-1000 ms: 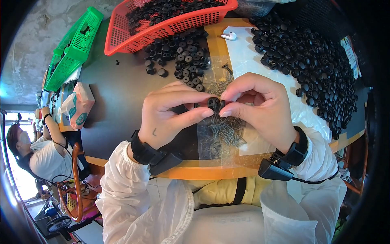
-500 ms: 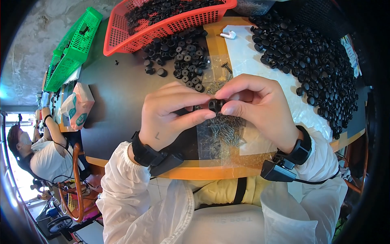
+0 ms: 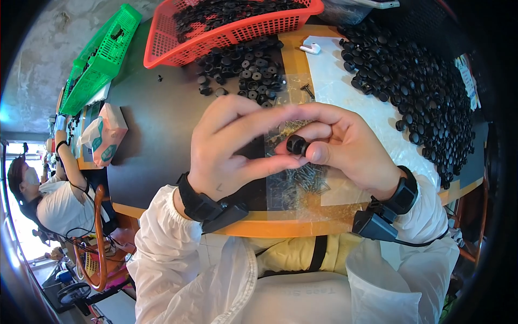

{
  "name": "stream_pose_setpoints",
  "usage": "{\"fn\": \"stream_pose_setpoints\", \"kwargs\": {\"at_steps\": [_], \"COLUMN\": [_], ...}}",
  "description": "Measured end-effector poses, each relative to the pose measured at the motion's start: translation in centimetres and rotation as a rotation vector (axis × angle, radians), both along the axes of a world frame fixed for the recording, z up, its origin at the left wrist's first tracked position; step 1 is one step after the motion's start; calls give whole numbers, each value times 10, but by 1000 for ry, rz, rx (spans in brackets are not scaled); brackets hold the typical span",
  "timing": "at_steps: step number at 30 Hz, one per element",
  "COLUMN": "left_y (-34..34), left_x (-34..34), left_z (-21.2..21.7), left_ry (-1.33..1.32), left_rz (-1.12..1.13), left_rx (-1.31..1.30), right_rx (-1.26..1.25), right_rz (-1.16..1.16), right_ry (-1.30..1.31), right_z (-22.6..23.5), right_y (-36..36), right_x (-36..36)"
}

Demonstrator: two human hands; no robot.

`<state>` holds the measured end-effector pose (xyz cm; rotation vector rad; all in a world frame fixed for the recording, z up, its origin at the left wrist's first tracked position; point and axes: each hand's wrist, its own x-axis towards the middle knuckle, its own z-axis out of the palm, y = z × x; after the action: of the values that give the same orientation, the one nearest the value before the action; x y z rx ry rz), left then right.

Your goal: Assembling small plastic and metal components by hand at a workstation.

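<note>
Between the thumb and fingers of my right hand (image 3: 348, 148) is a small black plastic knob-like part (image 3: 296, 144), held above the table. My left hand (image 3: 229, 143) is beside it with thumb and index finger apart. Its thumb tip lies close under the part, and its blurred index fingertip meets my right index finger above it. Whether the left thumb touches the part I cannot tell. Beneath my hands, a pile of small metal screws (image 3: 308, 179) lies on a clear plastic sheet.
A red basket (image 3: 237, 36) of black parts stands at the far side, with loose black pieces (image 3: 253, 75) before it. On the right, many black caps (image 3: 413, 102) cover a white sheet (image 3: 329, 70). A tissue pack (image 3: 110, 135), green basket (image 3: 102, 67) and seated person (image 3: 67, 208) are left.
My left index finger has lifted off the black part and spread from the thumb. The part has shifted slightly right and nearer, still in my right hand.
</note>
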<state>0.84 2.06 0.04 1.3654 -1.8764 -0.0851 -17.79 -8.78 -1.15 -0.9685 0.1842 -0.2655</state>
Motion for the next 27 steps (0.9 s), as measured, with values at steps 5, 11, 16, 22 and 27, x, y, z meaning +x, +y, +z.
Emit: {"fn": "stream_pose_setpoints", "kwargs": {"at_steps": [5, 11, 16, 22, 27], "left_y": [-2, -1, -1, 1, 3], "left_x": [0, 2, 4, 1, -4], "left_z": [-4, -1, -2, 0, -1], "left_ry": [11, -19, -52, -114, -59], "left_rz": [34, -16, -42, -50, -81], "left_rx": [-164, -173, -216, -194, -165], "right_rx": [1, -21, -104, -173, -296], "right_rz": [24, 10, 88, 62, 16], "right_ry": [23, 30, 44, 31, 102], "right_z": [5, 0, 1, -3, -1], "right_y": [1, 2, -3, -4, -3], "right_x": [2, 0, -3, -1, -1]}}
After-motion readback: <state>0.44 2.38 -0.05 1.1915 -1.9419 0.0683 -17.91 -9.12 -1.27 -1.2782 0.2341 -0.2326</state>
